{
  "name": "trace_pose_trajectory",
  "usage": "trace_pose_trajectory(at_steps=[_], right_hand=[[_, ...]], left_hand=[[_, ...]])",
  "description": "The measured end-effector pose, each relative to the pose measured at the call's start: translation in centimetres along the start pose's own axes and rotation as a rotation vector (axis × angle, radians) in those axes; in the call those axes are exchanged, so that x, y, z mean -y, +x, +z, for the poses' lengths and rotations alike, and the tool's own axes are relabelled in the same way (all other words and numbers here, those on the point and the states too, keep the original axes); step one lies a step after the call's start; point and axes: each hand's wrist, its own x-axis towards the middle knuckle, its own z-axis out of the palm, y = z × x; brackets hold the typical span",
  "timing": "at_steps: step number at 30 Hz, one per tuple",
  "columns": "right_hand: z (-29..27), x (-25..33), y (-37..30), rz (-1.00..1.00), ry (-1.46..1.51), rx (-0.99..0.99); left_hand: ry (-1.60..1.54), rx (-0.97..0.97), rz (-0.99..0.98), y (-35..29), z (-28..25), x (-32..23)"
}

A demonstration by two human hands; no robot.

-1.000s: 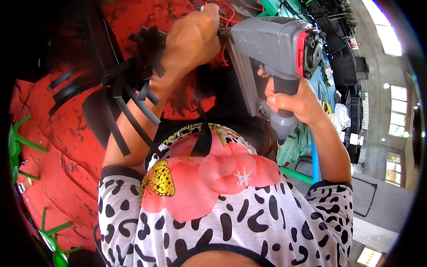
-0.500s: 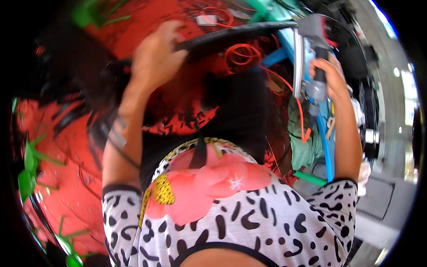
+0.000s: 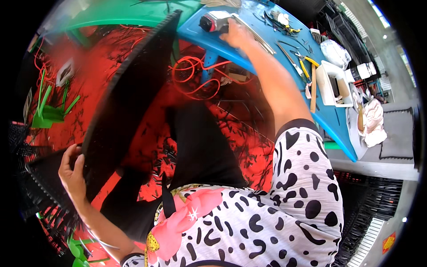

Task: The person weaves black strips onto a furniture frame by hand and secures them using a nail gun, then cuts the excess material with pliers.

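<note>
My left hand (image 3: 73, 174) is closed on the lower left edge of a large black panel (image 3: 122, 107). The panel has a ribbed edge, stands tilted and leans away toward the green table. Far off to the right, my right hand (image 3: 238, 36) is wrapped round the handle of an air nail gun (image 3: 214, 22), which rests on the blue table (image 3: 195, 29). The gun's grey and red head and its long silver magazine show; the handle is mostly hidden under my fingers.
Pliers (image 3: 304, 69), a hammer (image 3: 313, 82) and a white bin (image 3: 331, 82) lie on the blue table. An orange hose (image 3: 195, 84) coils on the red floor (image 3: 153, 129), among black scraps. A green table (image 3: 129, 13) and a green stool (image 3: 49, 113) are at the left.
My right hand has carried the nail gun from the right side onto the blue table. My left hand has moved lower and left, to the panel's edge. The panel now stands steeper.
</note>
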Motion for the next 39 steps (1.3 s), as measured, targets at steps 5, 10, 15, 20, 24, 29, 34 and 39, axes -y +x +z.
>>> trace_pose_trajectory(at_steps=[5,10,15,20,24,29,34,39], right_hand=[[-0.6,-14.4,2.7,0.007,-0.089,-0.396],[-4.2,-25.4,-4.3,0.298,-0.501,-0.028],[-4.1,-27.4,-4.8,0.401,-0.349,0.029],[-4.7,-27.0,-4.4,0.312,-0.509,0.091],[-6.8,-24.9,-5.2,0.273,-0.377,0.37],[-3.3,-28.1,-3.2,0.028,-0.506,0.338],[-4.2,-30.7,-5.3,0.072,-0.272,-0.195],[-4.2,-21.6,1.9,-0.236,0.255,-0.496]], left_hand=[[-0.107,0.008,-0.058,0.6,-2.8,1.5],[-0.119,-0.045,-0.042,2.1,-4.6,2.1],[-0.07,-0.102,-0.043,2.8,-5.3,3.0],[-0.085,-0.104,-0.029,3.6,-5.5,2.5],[-0.085,-0.087,-0.007,3.7,-5.6,2.9],[0.07,-0.133,-0.017,2.5,-6.2,2.2],[0.18,-0.172,0.035,3.3,-1.7,-1.9],[0.045,-0.217,0.179,2.3,0.1,-0.8]])
